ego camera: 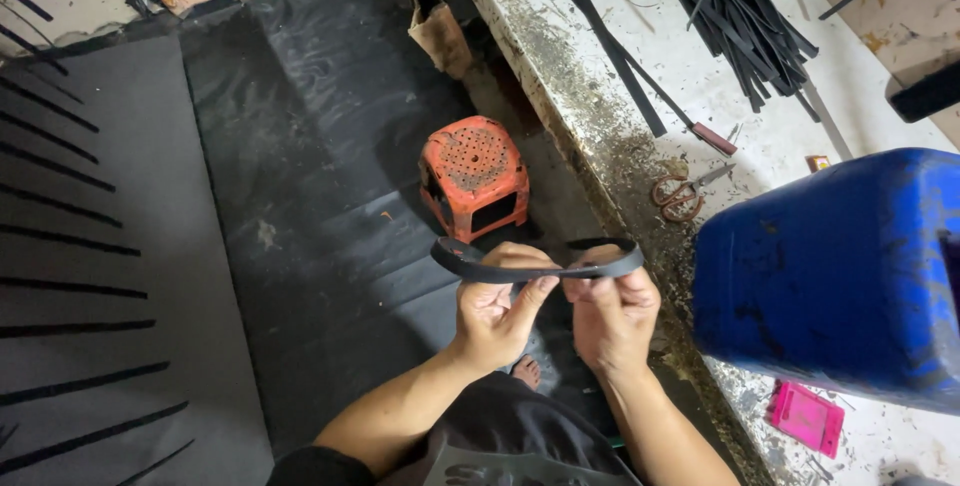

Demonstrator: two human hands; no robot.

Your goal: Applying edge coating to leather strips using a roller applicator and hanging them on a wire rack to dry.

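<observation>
Both hands pinch a thin, flat black rubber strip (535, 264) at chest height, its long axis running left to right; the left hand (497, 311) and right hand (612, 311) grip close together near its middle. Beyond them stands an orange perforated plastic stool (473, 174) on the floor, and to the right a blue plastic drum (840, 271) rests on the grimy white surface (600, 76).

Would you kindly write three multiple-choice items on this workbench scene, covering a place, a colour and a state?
1. Where do the scissors lie?
A. on the white bench
B. on the stool
C. on the floor mat

2. What colour is the small stool?
A. blue
B. orange-red
C. pink

3. How is the black strip held?
A. in the left hand alone
B. flat on the bench
C. between both hands, bent

Key: 1 A, they rest on the bench beside the blue drum; 2 B, its top is orange-red; 3 C, the right hand grips it too, with both ends curving.
</observation>
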